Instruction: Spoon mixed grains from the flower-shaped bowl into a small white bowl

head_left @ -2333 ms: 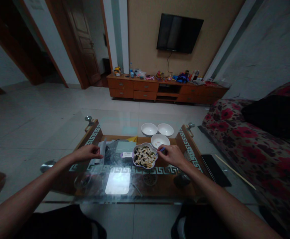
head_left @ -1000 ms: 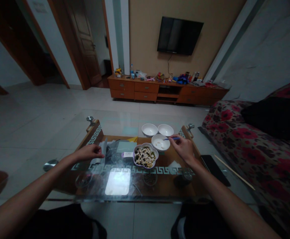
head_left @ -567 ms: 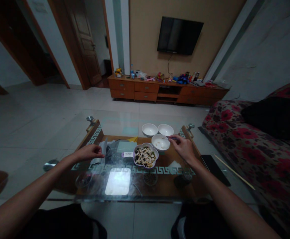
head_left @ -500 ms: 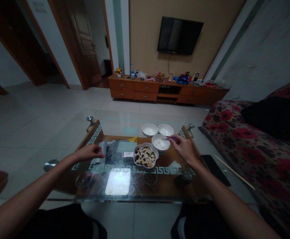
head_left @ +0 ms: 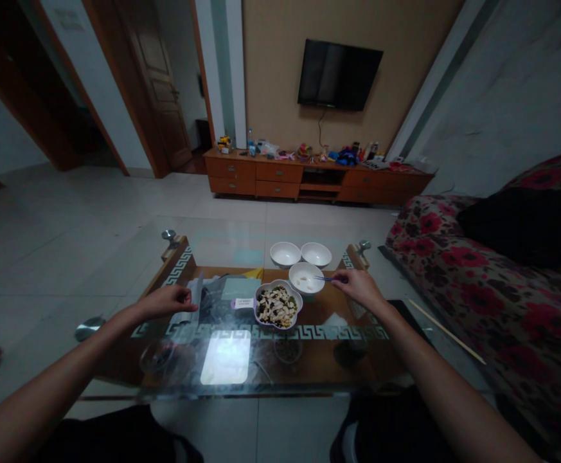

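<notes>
My right hand [head_left: 357,286] pinches a pair of slim dark tweezers [head_left: 326,278], whose tips reach over the right side of a white bowl [head_left: 295,286]. A few small pale pieces lie in that bowl. Just left of it and nearer to me, a flower-shaped lilac-rimmed dish [head_left: 259,316] is filled with mixed pale, yellow, green and dark bits. Two more white bowls, a left one [head_left: 284,255] and a right one [head_left: 315,255], stand side by side behind. Over the table's left part, my left hand [head_left: 169,301] is curled closed, with nothing visible in it.
All this stands on a glass coffee table [head_left: 222,257] with a lower wooden shelf holding various items. A white label [head_left: 244,303] lies on the dish's handle. At right are a dark flat object [head_left: 410,321], a thin stick [head_left: 448,331] and a flowered sofa [head_left: 454,257].
The tweezers have drawn back slightly towards the bowl's right rim, and pale pieces show in the bowl. My left hand stays curled. The whole view has shifted slightly.
</notes>
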`<state>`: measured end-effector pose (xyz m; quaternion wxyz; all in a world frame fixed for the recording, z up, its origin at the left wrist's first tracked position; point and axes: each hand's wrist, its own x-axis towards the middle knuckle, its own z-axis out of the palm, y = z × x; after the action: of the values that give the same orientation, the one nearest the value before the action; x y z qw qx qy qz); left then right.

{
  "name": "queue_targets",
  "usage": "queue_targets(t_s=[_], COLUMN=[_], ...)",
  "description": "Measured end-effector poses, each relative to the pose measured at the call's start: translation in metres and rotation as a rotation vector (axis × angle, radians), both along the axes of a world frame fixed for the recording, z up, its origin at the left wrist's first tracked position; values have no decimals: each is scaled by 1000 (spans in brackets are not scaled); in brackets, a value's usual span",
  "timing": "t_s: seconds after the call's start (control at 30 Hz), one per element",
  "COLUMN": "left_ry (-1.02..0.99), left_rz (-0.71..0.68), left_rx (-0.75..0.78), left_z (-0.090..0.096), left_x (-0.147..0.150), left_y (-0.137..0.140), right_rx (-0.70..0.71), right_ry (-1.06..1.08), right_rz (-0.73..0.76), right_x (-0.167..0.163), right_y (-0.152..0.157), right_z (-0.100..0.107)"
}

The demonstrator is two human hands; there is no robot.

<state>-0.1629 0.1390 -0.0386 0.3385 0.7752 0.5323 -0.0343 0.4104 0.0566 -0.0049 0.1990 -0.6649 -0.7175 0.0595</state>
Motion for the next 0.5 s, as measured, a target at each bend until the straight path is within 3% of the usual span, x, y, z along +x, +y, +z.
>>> queue_targets(t_s=[0.2,0.37,0.5], left_ry=[3,1,2], left_rz=[6,7,12], left_rx=[10,20,21], left_z=[-4,-7,-5], left_x=[-3,-4,-4], left_y=[2,3,1], right_rx=[34,112,55], right_ry=[-32,21,0], right_rz=[3,120,193], right_x=[-5,-45,-76], right_y=[-1,-12,-23], right_z=[7,16,14])
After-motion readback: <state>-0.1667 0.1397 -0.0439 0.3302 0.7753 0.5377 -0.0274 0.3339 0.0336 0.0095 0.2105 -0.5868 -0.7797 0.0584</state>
